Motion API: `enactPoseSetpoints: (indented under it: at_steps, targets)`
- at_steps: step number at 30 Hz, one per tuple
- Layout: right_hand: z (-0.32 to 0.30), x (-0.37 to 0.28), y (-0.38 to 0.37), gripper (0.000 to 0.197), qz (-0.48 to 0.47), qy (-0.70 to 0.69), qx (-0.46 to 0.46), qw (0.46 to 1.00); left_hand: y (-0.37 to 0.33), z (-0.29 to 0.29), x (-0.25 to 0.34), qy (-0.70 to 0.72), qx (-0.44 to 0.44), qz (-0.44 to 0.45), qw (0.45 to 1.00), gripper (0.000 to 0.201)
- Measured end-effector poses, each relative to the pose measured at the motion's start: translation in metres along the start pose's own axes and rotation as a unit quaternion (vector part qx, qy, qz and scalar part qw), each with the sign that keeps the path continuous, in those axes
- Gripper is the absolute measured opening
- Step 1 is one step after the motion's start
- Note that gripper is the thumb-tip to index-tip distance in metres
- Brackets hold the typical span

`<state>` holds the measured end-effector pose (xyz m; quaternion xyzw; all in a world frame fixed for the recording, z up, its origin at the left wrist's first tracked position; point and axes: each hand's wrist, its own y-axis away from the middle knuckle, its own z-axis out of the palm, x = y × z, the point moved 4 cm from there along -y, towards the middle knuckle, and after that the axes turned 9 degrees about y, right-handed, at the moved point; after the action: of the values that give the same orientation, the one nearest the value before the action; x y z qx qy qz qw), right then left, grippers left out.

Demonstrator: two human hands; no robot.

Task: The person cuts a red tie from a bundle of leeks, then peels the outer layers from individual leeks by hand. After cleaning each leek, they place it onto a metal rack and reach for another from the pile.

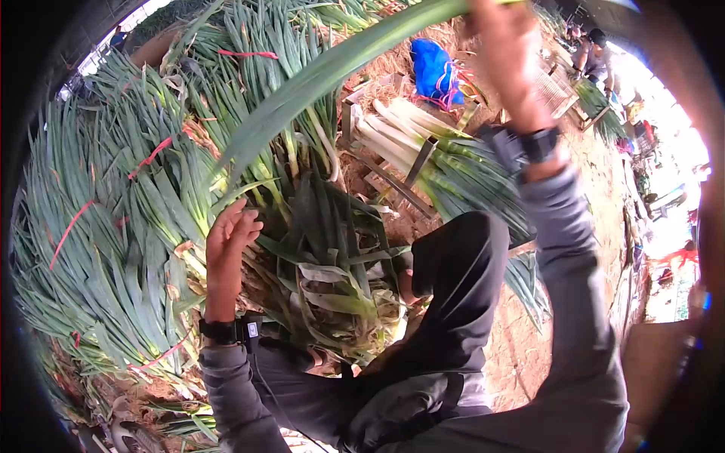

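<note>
My right hand [510, 64] is raised at the top right, blurred by motion, closed around a long green leek leaf [325, 66]. The leaf arcs down to the left, its lower end hanging just above my left hand [232, 232]. That hand is half curled with its fingers a little apart, and I see nothing held in it. Below and between my hands lies a heap of loose, drooping leek leaves [332, 279] in front of my bent legs. Trimmed leeks [400, 124] with pale stems rest in a low wooden frame [411, 175], beyond my knee.
Many leek bundles [113, 204], some tied with pink-red string [151, 156], cover the ground on the left and at the back. A blue bag [433, 66] with pink strings sits beyond the frame. Another person [595, 57] is at the far right, near more leeks [599, 106].
</note>
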<state>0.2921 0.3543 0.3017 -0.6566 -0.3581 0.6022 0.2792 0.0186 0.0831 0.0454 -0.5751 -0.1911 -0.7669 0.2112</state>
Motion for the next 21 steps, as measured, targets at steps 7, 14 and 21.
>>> enactPoseSetpoints:
  at_steps: [7,14,21]
  targets:
    - [-0.082,-0.028,-0.100,0.049,-0.125,0.738,-0.051,0.661,0.004,0.017,-0.024,-0.352,-0.035,0.134,0.926,0.036]
    - [-0.112,0.254,0.056,0.028,-0.147,0.630,-0.504,0.572,0.000,0.038,-0.045,-0.474,-0.088,0.196,0.854,0.030]
    - [-0.084,0.320,0.188,0.036,-0.033,0.527,-0.642,0.555,-0.052,0.023,-0.125,-0.270,-0.103,0.013,0.957,0.031]
